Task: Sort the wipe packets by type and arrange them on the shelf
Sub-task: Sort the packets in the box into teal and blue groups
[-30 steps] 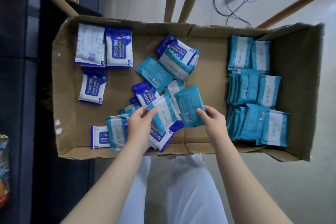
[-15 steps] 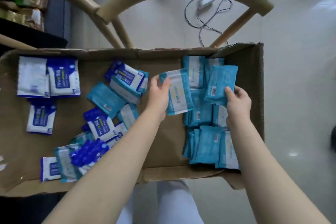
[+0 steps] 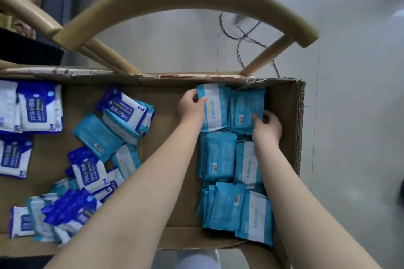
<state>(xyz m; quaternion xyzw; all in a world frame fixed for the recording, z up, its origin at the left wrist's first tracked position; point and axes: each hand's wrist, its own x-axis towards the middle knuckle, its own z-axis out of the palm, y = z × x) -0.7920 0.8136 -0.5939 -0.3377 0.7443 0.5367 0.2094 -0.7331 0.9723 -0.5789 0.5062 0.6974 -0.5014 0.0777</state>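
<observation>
An open cardboard box [image 3: 170, 183] holds wipe packets. My left hand [image 3: 191, 108] pinches a teal-and-white packet [image 3: 215, 107] at the box's far right corner. Beside it, my right hand [image 3: 266, 128] grips a plain teal packet [image 3: 246, 109] by its lower right edge. Both packets lie on the top stack of the teal group [image 3: 229, 179], which fills the right side in rows. Dark blue 75% alcohol packets [image 3: 40, 108] lie flat at the far left. A mixed heap of blue and teal packets [image 3: 105, 150] covers the middle and front left.
A curved wooden chair back [image 3: 185, 0] arches over the box's far wall. A cable [image 3: 244, 35] trails on the grey tiled floor behind it. The box's right wall [image 3: 284, 129] stands close to my right hand. Dark furniture sits at the far left.
Both hands carried their teal packets further right and away from me, down onto the far right stack. The camera view shifted right along the box.
</observation>
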